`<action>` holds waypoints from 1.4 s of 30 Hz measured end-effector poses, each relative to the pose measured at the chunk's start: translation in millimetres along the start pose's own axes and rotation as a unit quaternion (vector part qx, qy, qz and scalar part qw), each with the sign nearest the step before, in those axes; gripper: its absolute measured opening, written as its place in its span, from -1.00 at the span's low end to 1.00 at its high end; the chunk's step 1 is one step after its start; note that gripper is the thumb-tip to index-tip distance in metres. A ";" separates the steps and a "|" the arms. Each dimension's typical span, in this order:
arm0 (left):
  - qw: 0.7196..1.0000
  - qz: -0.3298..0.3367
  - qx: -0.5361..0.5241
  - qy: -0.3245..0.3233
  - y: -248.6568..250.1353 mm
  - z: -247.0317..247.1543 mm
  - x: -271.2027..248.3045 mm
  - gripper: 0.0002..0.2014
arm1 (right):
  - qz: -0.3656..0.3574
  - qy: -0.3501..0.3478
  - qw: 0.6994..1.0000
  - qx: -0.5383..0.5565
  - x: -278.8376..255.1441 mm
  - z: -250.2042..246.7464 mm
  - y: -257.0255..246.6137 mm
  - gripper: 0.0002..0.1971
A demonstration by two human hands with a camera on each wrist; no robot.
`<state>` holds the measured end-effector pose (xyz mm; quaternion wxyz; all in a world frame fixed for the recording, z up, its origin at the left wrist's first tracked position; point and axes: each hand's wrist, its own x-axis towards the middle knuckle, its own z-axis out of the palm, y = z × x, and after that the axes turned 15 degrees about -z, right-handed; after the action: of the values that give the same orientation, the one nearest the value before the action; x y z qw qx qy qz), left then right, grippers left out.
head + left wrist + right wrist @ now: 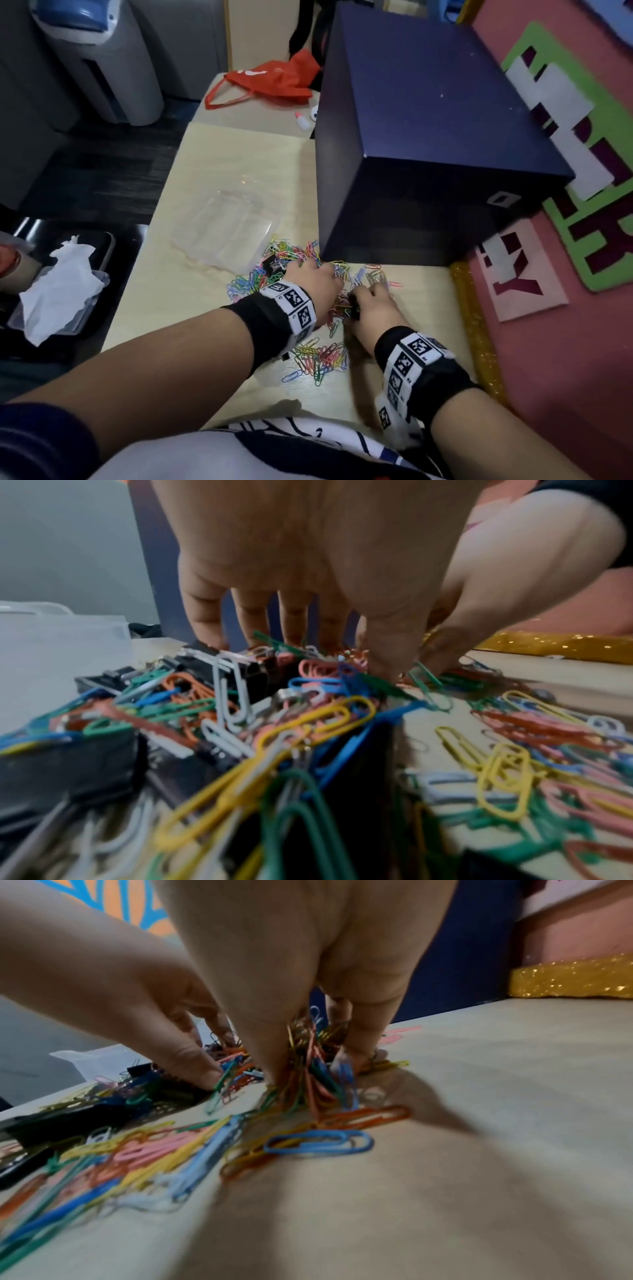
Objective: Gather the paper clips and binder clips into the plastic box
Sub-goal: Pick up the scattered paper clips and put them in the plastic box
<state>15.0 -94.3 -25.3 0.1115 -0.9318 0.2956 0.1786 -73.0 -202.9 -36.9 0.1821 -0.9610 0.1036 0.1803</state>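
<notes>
Nearest the lower edge of the head view, loose coloured paper clips [320, 358] lie scattered on the pale desk [219, 164], between the 2 forearms.

Above them, at centre frame, both hands work the main heap. The right hand [371, 308] has thumb and fingers drawn together around a bunch of paper clips, as the right wrist view shows; the clips stand pinched upright between the digits, still touching the desk. A black binder clip [352, 305] sits at the thumb side of this hand; whether the hand has hold of it I cannot tell.

The left hand [313, 284] is spread, fingers extended downward with tips pressing into the heap; nothing is closed in it. Further black binder clips [236, 666] lie among the paper clips just below its fingertips in the left wrist view.

Beyond the heap, up and left of centre, the clear plastic box [226, 229] sits open on the desk, its near edge touching the clips. It appears to hold nothing yet.

At the upper right stands a large dark blue box [428, 137].

Judgement: the gathering step is in hand, first load. The next move calls for lifting the bunch clear and carrying it up-left over the box rim; loose clips may drop from the pinch.
</notes>
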 end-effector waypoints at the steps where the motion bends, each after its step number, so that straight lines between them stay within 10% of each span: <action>1: 1.000 -0.004 -0.001 -0.005 0.2 -0.3 1.5 -0.45 | -0.001 0.005 1.000 0.006 -0.2 -1.0 1.5 -0.57; 9: 0.996 0.001 -0.069 0.055 -18.6 -6.9 2.1 -0.54 | 0.004 -0.014 1.000 -0.002 14.6 -27.9 5.3 -0.57; 14: 0.964 -0.142 -0.157 0.159 -69.2 -16.6 -1.0 -0.59 | 0.015 -0.060 0.996 -0.065 24.1 -45.4 -13.1 -0.68; 18: 0.961 -0.244 -0.101 0.082 -105.6 -7.9 -5.2 -0.66 | 0.019 -0.106 0.986 -0.124 30.2 -55.3 -30.8 -0.66; 29: 0.971 -0.177 -0.126 0.102 -137.9 -2.9 -19.5 -0.71 | -0.030 -0.088 0.987 -0.131 35.5 -73.9 -82.5 -0.70; 42: 0.972 -0.191 -0.119 -0.063 -181.1 10.4 -22.8 -0.68 | -0.205 -0.026 0.973 -0.099 99.6 -71.6 -158.8 -0.69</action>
<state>101.9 65.5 -7.2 0.0504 -0.9646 0.0807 0.2459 82.1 -99.1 36.7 0.1216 -0.9700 -0.1187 0.1737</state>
